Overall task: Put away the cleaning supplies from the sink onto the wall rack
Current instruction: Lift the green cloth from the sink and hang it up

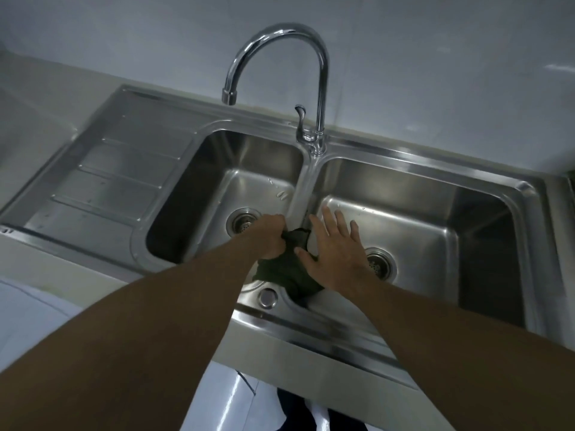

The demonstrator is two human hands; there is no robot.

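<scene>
The dark green cloth (286, 272) lies draped over the divider between the two bowls of the steel sink (466, 164), towards the near edge. The left hand (270, 236) has its fingers curled round a bunched far corner, and the right hand (334, 250) lies flat with fingers (329, 223) spread wide and thumb touching the fabric. The right hand should probably gather the loose near part before lifting, so nothing drags; the rack is out of view, and around stand a curved tap (280, 35), a ribbed drainboard (109, 181) on the left, a pale worktop (34, 129) and a grey wall (404, 57).
</scene>
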